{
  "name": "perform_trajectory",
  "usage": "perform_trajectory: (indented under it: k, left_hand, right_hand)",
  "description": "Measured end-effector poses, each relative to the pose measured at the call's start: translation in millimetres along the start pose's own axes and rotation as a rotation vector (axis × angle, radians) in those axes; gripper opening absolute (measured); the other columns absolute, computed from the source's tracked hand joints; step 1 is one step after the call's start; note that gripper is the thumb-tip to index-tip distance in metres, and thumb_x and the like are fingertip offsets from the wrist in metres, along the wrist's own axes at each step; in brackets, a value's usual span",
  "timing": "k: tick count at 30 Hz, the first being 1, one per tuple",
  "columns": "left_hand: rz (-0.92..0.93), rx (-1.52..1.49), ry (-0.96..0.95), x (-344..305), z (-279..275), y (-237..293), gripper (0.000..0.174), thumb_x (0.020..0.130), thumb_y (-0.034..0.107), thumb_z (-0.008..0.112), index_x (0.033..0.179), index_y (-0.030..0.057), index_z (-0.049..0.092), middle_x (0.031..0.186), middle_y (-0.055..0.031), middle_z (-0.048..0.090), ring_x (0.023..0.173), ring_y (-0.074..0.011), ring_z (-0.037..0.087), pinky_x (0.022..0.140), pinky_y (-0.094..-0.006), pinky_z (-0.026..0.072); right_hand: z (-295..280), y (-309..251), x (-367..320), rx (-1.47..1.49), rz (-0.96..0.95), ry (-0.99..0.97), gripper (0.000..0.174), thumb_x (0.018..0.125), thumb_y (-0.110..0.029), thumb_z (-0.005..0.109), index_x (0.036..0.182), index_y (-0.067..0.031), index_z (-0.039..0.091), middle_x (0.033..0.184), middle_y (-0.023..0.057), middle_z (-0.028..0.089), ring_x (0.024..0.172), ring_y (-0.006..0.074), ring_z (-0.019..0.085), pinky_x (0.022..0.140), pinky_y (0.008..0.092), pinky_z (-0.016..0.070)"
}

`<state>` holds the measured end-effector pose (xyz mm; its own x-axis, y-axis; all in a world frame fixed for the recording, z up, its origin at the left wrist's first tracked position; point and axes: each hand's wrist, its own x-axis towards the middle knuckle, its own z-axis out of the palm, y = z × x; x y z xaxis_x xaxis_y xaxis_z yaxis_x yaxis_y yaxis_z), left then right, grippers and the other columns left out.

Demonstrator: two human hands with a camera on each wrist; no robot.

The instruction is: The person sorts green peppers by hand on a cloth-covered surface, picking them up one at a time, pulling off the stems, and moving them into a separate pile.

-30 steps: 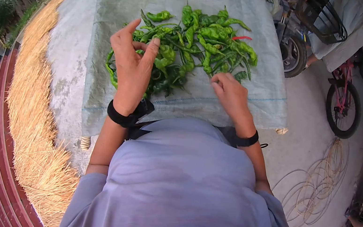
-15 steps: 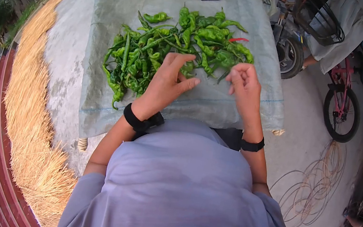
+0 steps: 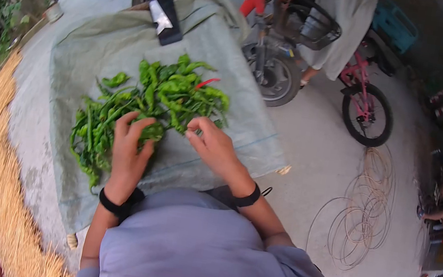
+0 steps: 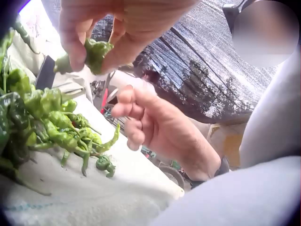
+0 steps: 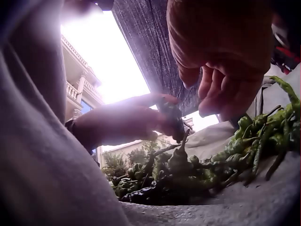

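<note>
A pile of green chili peppers lies on a pale woven sheet, with one red chili pepper on its right side. My left hand is over the near edge of the pile. Between its thumb and fingers it pinches a green chili pepper, held up above the sheet in the left wrist view. To the right, my right hand hovers at the pile's near right edge. Its fingers are loosely bent, and nothing shows between them.
A dark flat object with a silvery patch lies at the sheet's far end. Beyond the sheet stand a red bike with a basket, a pink bicycle and a person in a light garment. Coiled wire and straw lie on the ground.
The head view has swung to the right. My left hand went from over the pile toward the right hand, then back to the pile's near edge. The right hand stays near the right side.
</note>
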<state>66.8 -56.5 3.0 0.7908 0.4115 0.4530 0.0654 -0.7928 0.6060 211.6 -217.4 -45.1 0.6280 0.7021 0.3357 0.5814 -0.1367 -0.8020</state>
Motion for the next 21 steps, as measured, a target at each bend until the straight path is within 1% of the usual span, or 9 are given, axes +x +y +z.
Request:
perform_trajectory:
  k: [3,4,5,7,11,13,16,17,21]
  left_hand:
    - [-0.048,0.205,0.185,3.4,-9.6,-5.1,0.049,0.078,-0.011,0.060,0.122,0.0110,0.062,0.137,-0.0169,0.046,0.113,-0.0340,0.055,0.086,-0.0368,0.0496]
    - [-0.002,0.264,0.254,4.4,-10.1,-16.0,0.052,0.076,-0.012,0.059,0.123,0.0112,0.062,0.139,-0.0178,0.045,0.119,-0.0356,0.053,0.089,-0.0365,0.0490]
    - [0.010,0.368,0.262,4.4,-13.1,-24.8,0.052,0.076,-0.009,0.060,0.123,0.0118,0.062,0.143,-0.0189,0.044,0.128,-0.0393,0.045,0.099,-0.0425,0.0438]
    - [-0.067,0.609,0.180,0.2,-16.7,-29.8,0.050,0.075,-0.004,0.062,0.123,0.0121,0.062,0.145,-0.0201,0.041,0.134,-0.0433,0.037,0.108,-0.0506,0.0348]
    - [-0.016,0.529,0.226,-1.2,-10.9,-25.9,0.046,0.077,0.000,0.064,0.121,0.0112,0.063,0.148,-0.0201,0.037,0.137,-0.0445,0.031,0.109,-0.0550,0.0304]
    - [0.118,0.532,0.286,1.0,-7.5,-9.1,0.044,0.077,-0.002,0.065,0.119,0.0106,0.063,0.139,-0.0186,0.047,0.131,-0.0423,0.040,0.106,-0.0524,0.0355]
    - [0.226,0.167,0.091,0.9,-0.8,-5.7,0.043,0.077,-0.005,0.064,0.117,0.0095,0.064,0.126,-0.0162,0.056,0.121,-0.0386,0.050,0.101,-0.0467,0.0419]
    - [0.236,0.094,0.045,0.3,1.8,1.5,0.040,0.078,-0.007,0.064,0.115,0.0068,0.063,0.116,-0.0151,0.060,0.111,-0.0357,0.055,0.096,-0.0416,0.0458]
    - [0.101,-0.131,-0.158,-9.2,13.9,6.1,0.039,0.082,-0.002,0.066,0.120,0.0030,0.062,0.115,-0.0168,0.061,0.108,-0.0354,0.056,0.094,-0.0406,0.0470]
  right_hand:
    - [-0.1,34.6,-7.9,-0.404,-0.010,0.131,0.025,0.091,-0.020,0.063,0.114,-0.0150,0.056,0.099,0.0103,0.059,0.080,0.0308,0.064,0.066,0.0408,0.0516]
    - [0.4,42.6,-9.3,-0.446,0.094,0.109,0.027,0.089,-0.022,0.066,0.114,-0.0181,0.057,0.099,0.0118,0.057,0.084,0.0354,0.064,0.068,0.0453,0.0517]
    - [0.3,48.0,-11.2,-0.477,0.133,0.083,0.027,0.088,-0.023,0.066,0.114,-0.0182,0.057,0.099,0.0122,0.058,0.084,0.0351,0.064,0.068,0.0452,0.0518]
    - [0.9,51.8,-13.6,-0.531,0.212,0.026,0.028,0.088,-0.023,0.066,0.114,-0.0186,0.058,0.098,0.0131,0.058,0.084,0.0347,0.064,0.068,0.0451,0.0519]
    - [7.6,55.9,-15.2,-0.521,0.128,-0.030,0.024,0.089,-0.023,0.064,0.112,-0.0175,0.056,0.097,0.0136,0.058,0.084,0.0350,0.064,0.068,0.0457,0.0514]
    - [8.8,61.6,-14.4,-0.519,0.079,-0.045,0.023,0.090,-0.022,0.063,0.110,-0.0164,0.056,0.096,0.0138,0.060,0.083,0.0353,0.064,0.068,0.0452,0.0512]
    - [5.0,50.6,-10.6,-0.202,0.083,-0.075,0.020,0.091,-0.022,0.062,0.108,-0.0153,0.052,0.095,0.0196,0.063,0.077,0.0358,0.065,0.067,0.0426,0.0497]
    - [3.2,45.5,-6.2,-0.074,0.129,-0.117,0.019,0.094,-0.023,0.060,0.109,-0.0141,0.052,0.093,0.0182,0.064,0.075,0.0324,0.064,0.067,0.0402,0.0496]
    - [-12.4,7.1,0.1,0.495,0.234,-0.363,0.020,0.102,-0.026,0.052,0.113,-0.0083,0.050,0.091,0.0116,0.063,0.068,0.0179,0.061,0.066,0.0304,0.0486]
